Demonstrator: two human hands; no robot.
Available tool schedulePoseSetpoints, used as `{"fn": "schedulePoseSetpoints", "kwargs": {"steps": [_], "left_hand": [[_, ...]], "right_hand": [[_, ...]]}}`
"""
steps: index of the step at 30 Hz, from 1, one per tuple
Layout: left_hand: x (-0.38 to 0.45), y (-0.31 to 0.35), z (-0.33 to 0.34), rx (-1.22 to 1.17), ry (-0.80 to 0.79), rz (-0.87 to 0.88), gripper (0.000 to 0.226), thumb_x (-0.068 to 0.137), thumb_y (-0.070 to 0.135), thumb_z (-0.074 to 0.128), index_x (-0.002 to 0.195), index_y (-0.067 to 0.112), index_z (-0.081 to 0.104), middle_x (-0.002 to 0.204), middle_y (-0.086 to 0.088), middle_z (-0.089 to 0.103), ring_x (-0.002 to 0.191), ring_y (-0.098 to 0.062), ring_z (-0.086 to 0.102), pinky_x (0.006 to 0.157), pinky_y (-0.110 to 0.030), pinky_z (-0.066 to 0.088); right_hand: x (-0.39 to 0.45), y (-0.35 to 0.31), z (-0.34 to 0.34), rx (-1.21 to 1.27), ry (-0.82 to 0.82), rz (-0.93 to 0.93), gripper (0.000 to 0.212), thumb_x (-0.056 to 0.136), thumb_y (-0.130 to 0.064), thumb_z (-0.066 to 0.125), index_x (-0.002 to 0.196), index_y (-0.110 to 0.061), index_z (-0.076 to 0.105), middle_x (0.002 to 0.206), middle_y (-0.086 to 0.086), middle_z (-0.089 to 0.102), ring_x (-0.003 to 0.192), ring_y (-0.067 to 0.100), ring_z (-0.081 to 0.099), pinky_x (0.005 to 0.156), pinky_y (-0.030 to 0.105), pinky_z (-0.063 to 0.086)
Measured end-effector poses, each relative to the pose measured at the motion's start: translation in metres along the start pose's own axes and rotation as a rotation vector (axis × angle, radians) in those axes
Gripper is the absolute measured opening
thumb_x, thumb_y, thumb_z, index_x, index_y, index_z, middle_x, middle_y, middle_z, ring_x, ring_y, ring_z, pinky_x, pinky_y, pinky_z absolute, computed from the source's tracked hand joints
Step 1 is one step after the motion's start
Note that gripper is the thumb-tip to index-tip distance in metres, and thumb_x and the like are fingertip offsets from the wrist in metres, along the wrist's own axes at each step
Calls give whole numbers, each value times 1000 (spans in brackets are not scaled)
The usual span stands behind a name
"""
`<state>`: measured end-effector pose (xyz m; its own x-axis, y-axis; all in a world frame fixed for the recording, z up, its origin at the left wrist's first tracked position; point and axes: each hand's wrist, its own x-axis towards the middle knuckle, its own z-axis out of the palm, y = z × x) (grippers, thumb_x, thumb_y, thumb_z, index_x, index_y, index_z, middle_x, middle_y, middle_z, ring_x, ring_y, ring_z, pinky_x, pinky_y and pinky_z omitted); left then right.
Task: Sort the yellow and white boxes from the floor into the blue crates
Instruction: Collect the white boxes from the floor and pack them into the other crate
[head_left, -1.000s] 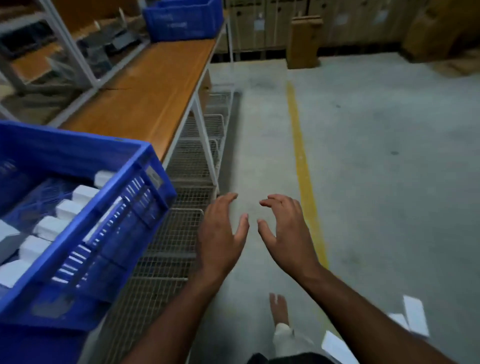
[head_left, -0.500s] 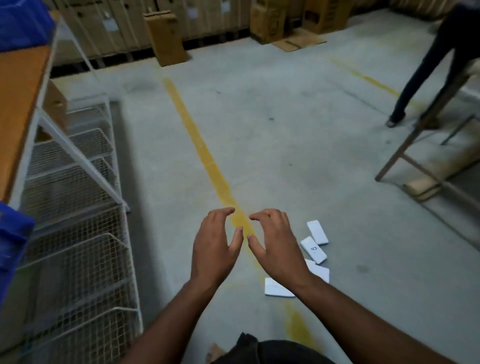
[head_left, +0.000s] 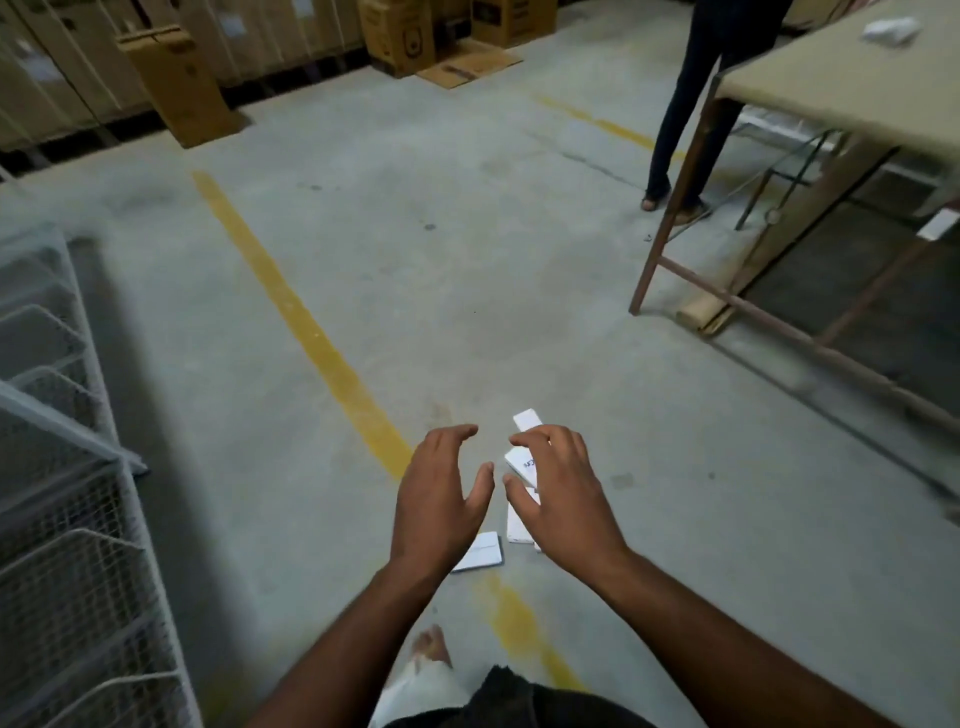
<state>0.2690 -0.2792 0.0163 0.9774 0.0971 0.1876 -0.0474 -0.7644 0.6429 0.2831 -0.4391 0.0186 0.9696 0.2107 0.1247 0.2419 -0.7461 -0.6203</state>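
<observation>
White boxes (head_left: 521, 464) lie beneath empty hands (head_left: 501, 499).

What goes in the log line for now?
left hand: open, empty | right hand: open, empty | flat white cardboard boxes: on floor

Single head cam, wide-angle, looking forward and down at the floor (head_left: 467, 291); both forearms enter from bottom edge, close up.

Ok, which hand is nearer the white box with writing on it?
Right. The right hand hovers over the white box with writing, partly covering it in view. The left hand is off to its left, across the gap.
</observation>
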Motion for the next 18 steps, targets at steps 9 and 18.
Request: {"fn": "schedulePoseSetpoints", "kwargs": {"steps": [9,18], "left_hand": [[63,37,71,-22,-103,71,41,91,26,67,130,20,56,124,9,59,117,-8,54,92,-20,41],[155,38,128,-29,-163,0,49,93,29,67,138,21,50,133,8,56,125,-10,47,96,-16,33]], "right_hand": [[46,70,-36,-18,70,97,39,93,-31,60,130,-23,54,132,-5,47,128,13,39,102,30,42],[131,127,-47,-109,-21,117,42,96,-35,57,136,-22,51,141,-4,45,132,13,37,105,27,37]]}}
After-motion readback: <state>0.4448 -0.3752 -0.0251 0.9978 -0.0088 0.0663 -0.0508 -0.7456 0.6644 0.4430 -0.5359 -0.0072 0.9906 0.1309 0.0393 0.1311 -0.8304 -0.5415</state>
